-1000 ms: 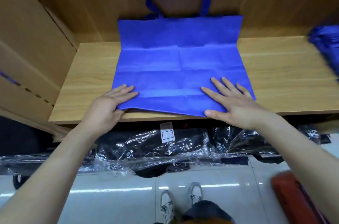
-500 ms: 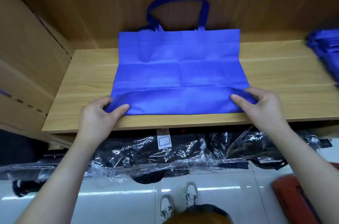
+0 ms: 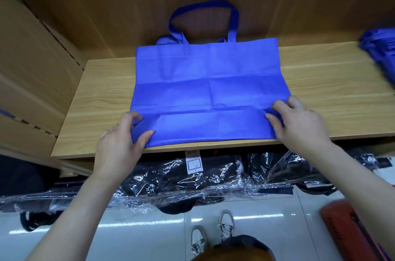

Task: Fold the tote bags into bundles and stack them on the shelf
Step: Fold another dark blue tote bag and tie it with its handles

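Note:
A blue tote bag point(image 3: 208, 81) lies flat on the light wooden shelf point(image 3: 333, 91), its handles point(image 3: 203, 14) leaning up the back wall. The bag's near edge is folded up into a band across its width. My left hand point(image 3: 119, 143) pinches the left end of that folded band, thumb on top and fingers curled behind. At the band's right end my right hand point(image 3: 299, 123) grips the fabric with curled fingers. A pile of more blue bags point(image 3: 380, 53) sits at the shelf's far right.
Wooden side panels point(image 3: 32, 81) close off the left. Below the shelf lie black items wrapped in clear plastic point(image 3: 192, 181) on a white tiled floor. A red object point(image 3: 350, 233) stands at the lower right. My shoes point(image 3: 211, 233) show at the bottom.
A second ago both hands lay flat on the bag's near edge. They took hold of that edge and folded it up and away, and the folded band is now wider.

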Available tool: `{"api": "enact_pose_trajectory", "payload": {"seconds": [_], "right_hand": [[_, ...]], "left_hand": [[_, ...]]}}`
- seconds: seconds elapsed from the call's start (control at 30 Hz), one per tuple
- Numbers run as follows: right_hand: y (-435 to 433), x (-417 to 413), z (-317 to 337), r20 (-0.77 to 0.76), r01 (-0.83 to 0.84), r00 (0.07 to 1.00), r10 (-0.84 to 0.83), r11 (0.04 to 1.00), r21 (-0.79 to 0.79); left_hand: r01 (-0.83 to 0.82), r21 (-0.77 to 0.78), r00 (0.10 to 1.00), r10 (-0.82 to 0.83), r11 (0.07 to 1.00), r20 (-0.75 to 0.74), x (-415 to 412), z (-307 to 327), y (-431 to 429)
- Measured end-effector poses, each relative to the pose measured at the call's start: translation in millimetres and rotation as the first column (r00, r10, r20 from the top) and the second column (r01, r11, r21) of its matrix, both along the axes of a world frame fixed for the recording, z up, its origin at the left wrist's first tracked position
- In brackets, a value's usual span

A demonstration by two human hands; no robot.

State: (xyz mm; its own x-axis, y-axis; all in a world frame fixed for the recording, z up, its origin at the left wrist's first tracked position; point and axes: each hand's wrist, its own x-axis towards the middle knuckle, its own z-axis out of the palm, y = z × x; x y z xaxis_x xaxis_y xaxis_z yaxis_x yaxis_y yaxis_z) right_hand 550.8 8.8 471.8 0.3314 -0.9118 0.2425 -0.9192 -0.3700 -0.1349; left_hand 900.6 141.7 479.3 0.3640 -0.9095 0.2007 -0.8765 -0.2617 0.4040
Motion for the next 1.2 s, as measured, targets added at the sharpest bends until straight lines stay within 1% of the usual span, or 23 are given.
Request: {"api": "enact_pose_trajectory", "payload": {"seconds": [0.03,0.07,0.1,0.13,0.17,0.23,0.27,0.33,0.37,0.43,0.5,0.57,0.6,0.67,0.7,0.8,0.87,0.9,0.93,1.0,1.07,1.1,1.2], "right_hand": [[1,0,2,0.01,0.003,1.0,-0.003,1.0,0.006],[3,1,3,0.037,-0.003,0.999,0.003,1.0,0.003],[5,1,3,0.044,-0.026,0.999,0.027,0.999,-0.025],[6,2,3,-0.008,-0.078,0.997,0.078,0.993,-0.083],[7,3,3,-0.099,-0.161,0.984,0.148,0.977,-0.137],[4,1,-1,-0.218,-0.347,0.924,0.313,0.927,-0.139],[2,-2,-3,-0.197,-0.407,0.901,0.387,0.911,-0.069],[1,-13,-2,-0.106,-0.436,0.883,0.458,0.882,0.176],[0,-19,-1,-0.113,-0.439,0.871,0.479,0.86,0.261],[-3,-28,1,-0.173,-0.468,0.826,0.536,0.824,0.319],[-5,-33,2,-0.11,-0.504,0.821,0.56,0.802,0.32],[-4,-35,7,0.125,-0.518,0.851,0.51,0.774,0.364],[-3,-34,11,0.274,-0.501,0.865,0.42,0.747,0.438],[-3,-34,21,0.464,-0.452,0.867,0.183,0.681,0.576],[-5,-34,24,0.514,-0.435,0.854,0.08,0.651,0.622],[-11,-35,34,0.618,-0.433,0.779,-0.11,0.619,0.655],[-12,-37,35,0.674,-0.409,0.699,-0.24,0.639,0.652],[-13,-36,32,0.704,-0.374,0.648,-0.291,0.683,0.627],[-13,-33,29,0.735,-0.341,0.603,-0.312,0.732,0.59],[-15,-22,21,0.744,-0.214,0.586,-0.32,0.825,0.523],[-17,-12,12,0.674,-0.026,0.673,-0.305,0.9,0.434],[-18,-8,10,0.607,0.048,0.741,-0.287,0.925,0.378],[-14,6,10,0.336,0.184,0.905,-0.26,0.953,0.241]], "left_hand": [[0.082,-0.043,0.995,-0.079,0.996,0.062,1,1,1],[0.181,-0.05,0.968,-0.169,0.982,0.184,3,2,1],[0.281,-0.013,0.913,-0.263,0.96,0.312,6,0,0],[0.356,0.066,0.852,-0.353,0.932,0.386,10,-2,-1],[0.404,0.154,0.808,-0.43,0.902,0.403,13,-4,-1],[0.437,0.307,0.791,-0.523,0.846,0.316,21,-5,1],[0.444,0.367,0.793,-0.549,0.818,0.265,26,-7,3],[0.462,0.421,0.767,-0.59,0.781,0.253,35,-8,5],[0.471,0.424,0.751,-0.604,0.773,0.266,39,-11,6],[0.489,0.413,0.749,-0.612,0.769,0.253,43,-9,5],[0.528,0.34,0.771,-0.607,0.778,0.193,47,-5,7],[0.581,0.225,0.788,-0.61,0.782,0.088,51,-4,10],[0.568,0.167,0.818,-0.575,0.806,-0.008,52,0,12],[0.451,0.116,0.866,-0.404,0.885,-0.294,52,10,14],[0.384,0.142,0.857,-0.295,0.912,-0.422,52,16,14],[0.249,0.157,0.798,-0.11,0.956,-0.593,51,28,8],[0.13,0.12,0.716,-0.009,0.984,-0.698,46,34,6],[0.073,0.1,0.675,0.025,0.992,-0.737,43,35,4],[0.021,0.079,0.682,0.043,0.997,-0.73,42,31,0],[-0.059,0.048,0.814,0.076,0.997,-0.576,42,18,-9],[-0.126,0.061,0.934,0.139,0.99,-0.328,38,10,-18],[-0.157,0.074,0.961,0.17,0.985,-0.22,34,8,-21],[-0.245,0.096,0.969,0.241,0.965,0.052,20,6,-21]]}}
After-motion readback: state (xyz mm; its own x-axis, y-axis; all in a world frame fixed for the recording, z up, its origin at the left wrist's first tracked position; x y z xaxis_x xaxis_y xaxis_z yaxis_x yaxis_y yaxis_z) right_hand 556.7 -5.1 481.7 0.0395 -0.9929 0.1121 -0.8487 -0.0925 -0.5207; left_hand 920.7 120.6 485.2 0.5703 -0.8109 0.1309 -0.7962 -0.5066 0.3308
